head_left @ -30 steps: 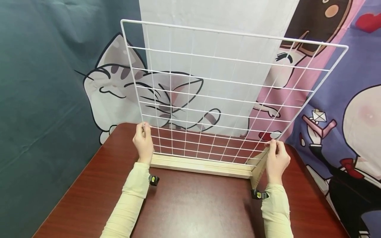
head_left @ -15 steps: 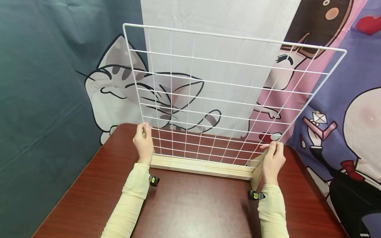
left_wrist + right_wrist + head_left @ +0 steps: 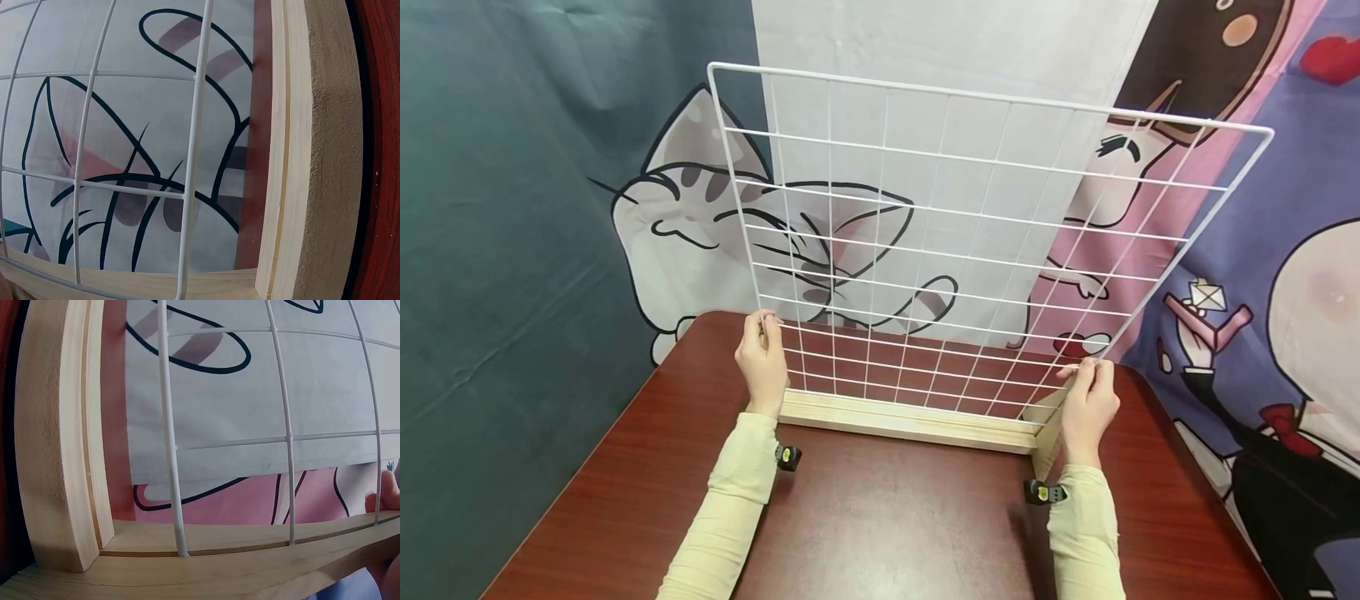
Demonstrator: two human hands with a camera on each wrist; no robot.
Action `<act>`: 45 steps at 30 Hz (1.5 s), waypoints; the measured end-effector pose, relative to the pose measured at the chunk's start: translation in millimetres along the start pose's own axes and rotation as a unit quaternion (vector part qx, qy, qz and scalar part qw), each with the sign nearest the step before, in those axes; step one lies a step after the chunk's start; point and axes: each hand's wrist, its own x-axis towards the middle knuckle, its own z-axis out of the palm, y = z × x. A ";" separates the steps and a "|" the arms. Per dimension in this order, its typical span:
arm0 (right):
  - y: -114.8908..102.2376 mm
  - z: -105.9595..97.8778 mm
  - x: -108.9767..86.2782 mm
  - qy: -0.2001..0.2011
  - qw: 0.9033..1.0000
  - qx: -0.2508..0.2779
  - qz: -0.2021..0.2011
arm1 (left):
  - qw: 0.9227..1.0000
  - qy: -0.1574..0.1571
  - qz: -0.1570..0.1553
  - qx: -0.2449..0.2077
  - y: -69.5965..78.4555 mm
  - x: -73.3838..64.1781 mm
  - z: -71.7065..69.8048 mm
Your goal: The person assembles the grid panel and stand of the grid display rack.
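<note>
Both hands hold a white wire grid panel [image 3: 931, 206] that stands upright, its lower end over a pale wooden frame [image 3: 906, 421]. My left hand [image 3: 762, 362] pinches at the panel's left edge. At the right edge my right hand [image 3: 1090, 408] grips with fingertips around the wooden side board. In the right wrist view, the grid's outer bar [image 3: 169, 437] ends at a groove in the side board [image 3: 187, 581], a little apart from the grooved bottom board [image 3: 40, 437]. The left wrist view shows the outer bar [image 3: 195, 137] near the grooved bottom board [image 3: 334, 156].
The frame stands on a reddish-brown table [image 3: 880, 517], toward its far edge. Behind it hangs a cartoon-printed curtain [image 3: 512, 250]. Each wrist carries a small black camera, the left wrist's camera [image 3: 788, 457] and the right wrist's camera [image 3: 1037, 492].
The grid panel has come down slightly, its top edge lower than a second ago. My right hand has shifted a little left and down; my left hand has stayed almost still.
</note>
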 end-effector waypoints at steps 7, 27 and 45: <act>-1.4 0.5 0.0 0.000 1.000 0.006 -0.001 | 1.000 0.001 0.000 -0.003 0.0 0.5 -0.3; 2.6 1.5 -2.7 0.011 1.000 -0.003 -0.008 | 1.000 -0.004 -0.010 -0.003 2.5 -1.6 0.2; 4.6 1.7 -4.0 0.019 1.000 0.008 -0.014 | 1.000 -0.008 0.003 -0.005 0.5 -1.6 -1.2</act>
